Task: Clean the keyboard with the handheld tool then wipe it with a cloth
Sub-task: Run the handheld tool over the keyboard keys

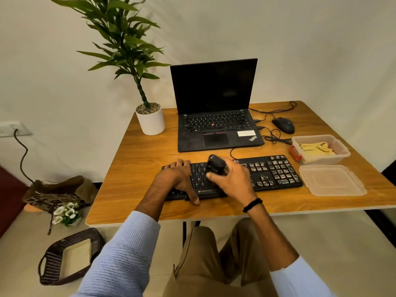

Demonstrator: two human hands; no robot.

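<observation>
A black keyboard lies on the wooden table in front of me. My left hand rests on the keyboard's left end, its thumb down over the front edge. My right hand grips a small black handheld tool and holds it upright on the keys near the keyboard's middle. A yellow cloth lies crumpled inside a clear plastic box at the right.
An open black laptop stands behind the keyboard. A black mouse and its cables lie at the back right. The box's clear lid sits right of the keyboard. A potted plant stands at the back left.
</observation>
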